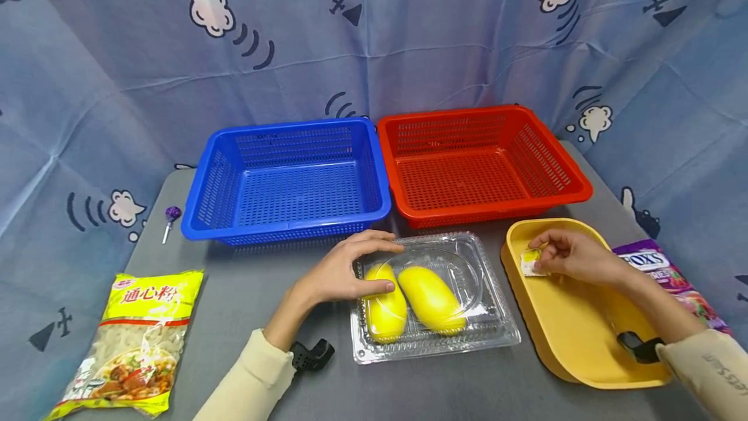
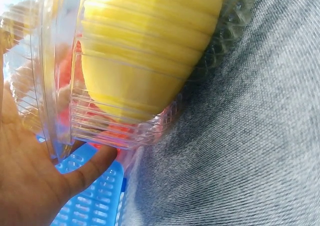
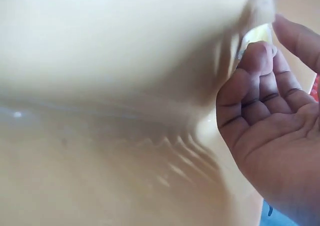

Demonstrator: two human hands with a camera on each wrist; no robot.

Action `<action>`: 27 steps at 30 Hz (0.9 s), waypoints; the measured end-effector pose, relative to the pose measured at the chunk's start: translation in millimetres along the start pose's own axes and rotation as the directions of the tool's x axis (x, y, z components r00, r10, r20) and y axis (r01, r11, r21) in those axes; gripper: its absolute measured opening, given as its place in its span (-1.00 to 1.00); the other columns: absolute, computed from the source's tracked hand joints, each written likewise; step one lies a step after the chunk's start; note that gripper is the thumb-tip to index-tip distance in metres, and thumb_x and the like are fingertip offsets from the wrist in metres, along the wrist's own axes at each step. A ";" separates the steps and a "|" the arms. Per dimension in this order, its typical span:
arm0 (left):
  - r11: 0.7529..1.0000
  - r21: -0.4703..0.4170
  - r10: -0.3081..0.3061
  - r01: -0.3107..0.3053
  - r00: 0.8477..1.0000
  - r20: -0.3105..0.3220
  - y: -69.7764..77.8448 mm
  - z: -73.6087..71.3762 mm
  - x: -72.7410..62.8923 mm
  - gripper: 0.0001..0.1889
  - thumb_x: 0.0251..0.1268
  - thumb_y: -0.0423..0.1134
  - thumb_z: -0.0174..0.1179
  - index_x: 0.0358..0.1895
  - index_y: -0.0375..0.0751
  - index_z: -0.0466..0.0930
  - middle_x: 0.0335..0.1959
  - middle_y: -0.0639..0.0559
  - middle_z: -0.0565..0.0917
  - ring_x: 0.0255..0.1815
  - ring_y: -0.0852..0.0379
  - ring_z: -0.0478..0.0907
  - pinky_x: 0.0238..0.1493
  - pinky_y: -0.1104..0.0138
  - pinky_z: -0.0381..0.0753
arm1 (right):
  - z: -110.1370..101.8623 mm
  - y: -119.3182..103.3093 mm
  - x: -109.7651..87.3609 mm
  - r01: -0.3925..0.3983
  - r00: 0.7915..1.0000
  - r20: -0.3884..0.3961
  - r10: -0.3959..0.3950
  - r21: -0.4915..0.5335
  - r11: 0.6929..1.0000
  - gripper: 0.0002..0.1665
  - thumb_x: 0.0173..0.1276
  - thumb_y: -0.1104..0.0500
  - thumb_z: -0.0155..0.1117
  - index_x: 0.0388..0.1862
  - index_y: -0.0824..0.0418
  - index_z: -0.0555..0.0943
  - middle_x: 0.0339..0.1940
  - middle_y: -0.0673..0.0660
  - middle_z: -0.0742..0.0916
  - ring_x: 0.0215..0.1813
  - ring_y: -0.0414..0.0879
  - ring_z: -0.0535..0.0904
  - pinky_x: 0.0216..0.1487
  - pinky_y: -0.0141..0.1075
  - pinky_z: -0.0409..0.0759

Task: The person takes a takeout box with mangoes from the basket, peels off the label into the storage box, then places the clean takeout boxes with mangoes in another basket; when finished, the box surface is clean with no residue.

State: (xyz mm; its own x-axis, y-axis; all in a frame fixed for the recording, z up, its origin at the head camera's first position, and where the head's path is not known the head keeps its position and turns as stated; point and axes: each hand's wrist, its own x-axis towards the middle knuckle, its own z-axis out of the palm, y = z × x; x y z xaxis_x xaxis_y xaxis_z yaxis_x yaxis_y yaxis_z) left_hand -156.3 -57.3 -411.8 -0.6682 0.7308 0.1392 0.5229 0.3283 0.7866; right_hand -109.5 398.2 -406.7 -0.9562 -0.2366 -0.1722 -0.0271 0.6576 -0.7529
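Pinching sm. packet (image 1: 528, 264) within yellow tray (image 1: 575, 336), lower rt. of frame: R hand (image 1: 578, 260). L hand (image 1: 345, 270), fingers spread, against clear box (image 1: 487, 304), ctr. Grasp step, prob.; next move needs steady pinch.

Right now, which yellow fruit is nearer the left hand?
In the head view, the left fruit: the left hand overlaps it; the right fruit lies farther away.

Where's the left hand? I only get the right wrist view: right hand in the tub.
Observer: Left hand is over the left side of a clear box.
Operator: What's in the box?
Observer: Two mangoes.
Operator: Anything right of the tub?
Observer: Yes, a purple bag.
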 end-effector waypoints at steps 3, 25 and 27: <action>1.000 -0.005 -0.001 0.001 1.000 0.003 1.0 0.1 0.3 -0.39 0.16 0.04 0.43 0.34 0.14 0.58 0.47 0.00 0.47 0.53 0.04 0.33 0.55 -0.07 0.25 | 3.0 2.7 -1.0 0.009 1.000 -0.009 -0.010 -0.026 1.000 -0.55 0.23 0.34 0.47 0.07 0.43 0.55 -0.43 0.05 0.62 -0.52 -0.12 0.51 -0.54 -0.36 0.57; 1.000 0.000 0.004 -0.004 1.000 -0.005 -2.9 1.2 -0.3 -0.39 0.16 0.05 0.43 0.33 0.19 0.57 0.47 0.03 0.47 0.52 0.07 0.33 0.54 -0.06 0.26 | 13.4 8.6 0.2 0.140 0.987 -0.045 -0.156 -0.253 0.957 -0.48 0.06 0.21 0.64 0.00 0.24 0.64 -0.40 0.01 0.51 -0.38 -0.16 0.36 -0.41 -0.44 0.28; 1.000 0.005 0.006 -0.006 1.000 -0.006 -2.5 0.9 -0.5 -0.39 0.16 0.05 0.43 0.34 0.19 0.57 0.47 0.03 0.47 0.53 0.07 0.33 0.54 -0.06 0.26 | 11.3 8.9 -0.3 0.128 0.989 -0.039 -0.142 -0.257 0.958 -0.47 0.07 0.22 0.63 0.01 0.28 0.62 -0.38 0.02 0.51 -0.38 -0.17 0.36 -0.40 -0.45 0.30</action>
State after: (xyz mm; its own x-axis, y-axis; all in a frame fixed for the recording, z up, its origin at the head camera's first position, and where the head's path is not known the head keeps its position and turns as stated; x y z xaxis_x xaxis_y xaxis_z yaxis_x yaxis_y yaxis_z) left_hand -156.8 -58.0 -414.4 -0.6686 0.7289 0.1474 0.5292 0.3270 0.7829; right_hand -106.2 396.1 -420.5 -0.9532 -0.2999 -0.0388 -0.2230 0.7837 -0.5798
